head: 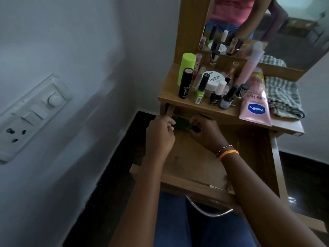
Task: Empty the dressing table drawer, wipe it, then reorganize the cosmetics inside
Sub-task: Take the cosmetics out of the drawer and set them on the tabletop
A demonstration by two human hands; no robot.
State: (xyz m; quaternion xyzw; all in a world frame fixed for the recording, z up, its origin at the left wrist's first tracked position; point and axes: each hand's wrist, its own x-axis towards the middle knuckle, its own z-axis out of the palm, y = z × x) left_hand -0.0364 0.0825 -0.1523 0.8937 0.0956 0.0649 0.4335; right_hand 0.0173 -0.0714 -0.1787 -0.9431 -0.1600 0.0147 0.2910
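Here my left hand (pixel 160 134) and right hand (pixel 204 132) reach deep into the open drawer (pixel 192 168), fingers of both curled on a dark green packet (pixel 181 124) held between them at the drawer's back. Just beyond my knuckles, on the tabletop (pixel 170 98), stand the cosmetics (pixel 211 86); the checked cloth (pixel 283 97) lies further right.

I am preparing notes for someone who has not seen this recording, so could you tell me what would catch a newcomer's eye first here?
First, the two hands, the left hand and right hand, meeting at the back of the open drawer on a small green item. Next, the crowd of cosmetics on the tabletop above, notably the lime green bottle at its left and the pink Vaseline tube at its right, beside a checked cloth.
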